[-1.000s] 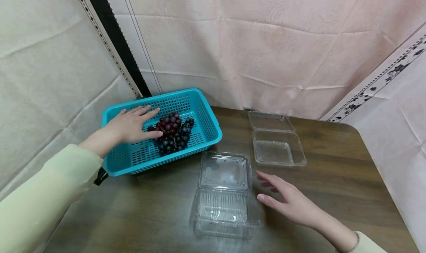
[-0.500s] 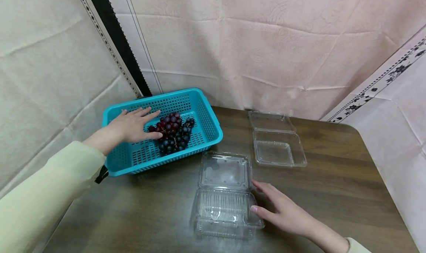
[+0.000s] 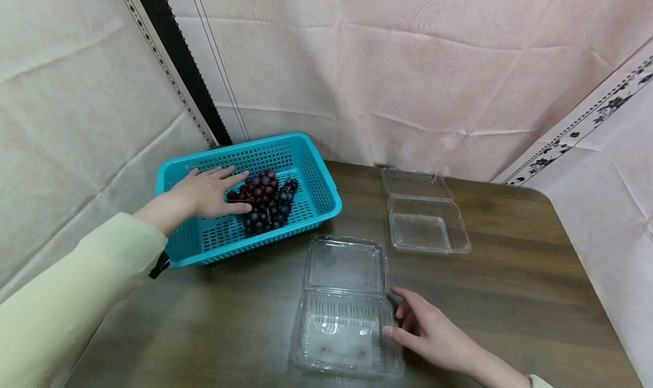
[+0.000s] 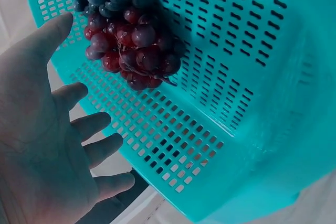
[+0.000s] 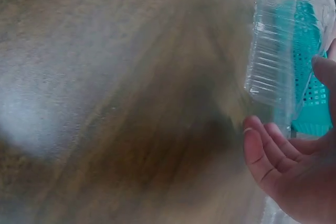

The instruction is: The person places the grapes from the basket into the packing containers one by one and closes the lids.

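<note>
Over the left part of the turquoise basket (image 3: 278,239), the left hand (image 3: 206,195) is spread, its thumb beside the dark red grapes (image 3: 261,185). Blue-black grapes (image 3: 270,216) lie against them. The left wrist view shows the left hand (image 4: 47,135) with nothing in its palm. At the right side of the nearer clear container (image 3: 347,294), the right hand (image 3: 436,334) has its thumb at the rim and its index finger near the hinge. Other fingers of the right hand (image 5: 289,158) bend loosely beside the container wall (image 5: 268,51).
Another lidded clear container (image 3: 425,226) lies unfolded at the back of the wooden table (image 3: 525,274). Pale cloth (image 3: 433,81) hangs behind the table and at both sides. A black object (image 3: 160,265) shows beside the basket's near left corner.
The right hand has moved left and slightly nearer to reach the container's side, its fingers bending more. The container's near part looks flatter and extends nearer. The left hand has barely shifted.
</note>
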Available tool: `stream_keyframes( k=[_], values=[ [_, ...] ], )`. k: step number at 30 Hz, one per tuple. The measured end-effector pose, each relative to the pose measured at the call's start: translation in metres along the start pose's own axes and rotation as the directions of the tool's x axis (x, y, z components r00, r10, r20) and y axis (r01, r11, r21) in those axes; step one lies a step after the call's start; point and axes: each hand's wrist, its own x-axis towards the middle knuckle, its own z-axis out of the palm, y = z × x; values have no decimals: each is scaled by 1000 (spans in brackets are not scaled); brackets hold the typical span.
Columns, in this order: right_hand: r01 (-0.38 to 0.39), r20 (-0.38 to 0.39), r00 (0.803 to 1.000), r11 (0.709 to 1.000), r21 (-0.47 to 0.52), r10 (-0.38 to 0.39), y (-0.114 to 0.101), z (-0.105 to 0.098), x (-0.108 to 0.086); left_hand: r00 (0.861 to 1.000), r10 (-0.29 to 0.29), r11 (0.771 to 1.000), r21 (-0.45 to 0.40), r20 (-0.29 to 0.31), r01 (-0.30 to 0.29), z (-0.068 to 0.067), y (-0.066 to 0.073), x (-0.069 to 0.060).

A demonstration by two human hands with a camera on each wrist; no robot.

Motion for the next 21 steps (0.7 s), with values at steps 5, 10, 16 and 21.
stream_keyframes(
  k=[5, 10, 16, 21],
  values=[
    [-26, 57, 998, 993, 113, 19, 5, 2, -1, 1000, 4, 1000, -5, 6, -4, 0, 2, 1],
    [-163, 181, 978, 912, 377, 100, 8, 3, -2, 1000, 8, 1000, -4, 6, -7, 1, 1, 1],
    [-316, 309, 936, 786, 532, 167, 10, 5, -4, 1000, 10, 1000, -5, 4, -10, 3, -1, -1],
    [-345, 368, 919, 740, 577, 142, 9, 7, -6, 1000, 13, 1000, -16, -2, -13, 5, 0, -1]
  ],
)
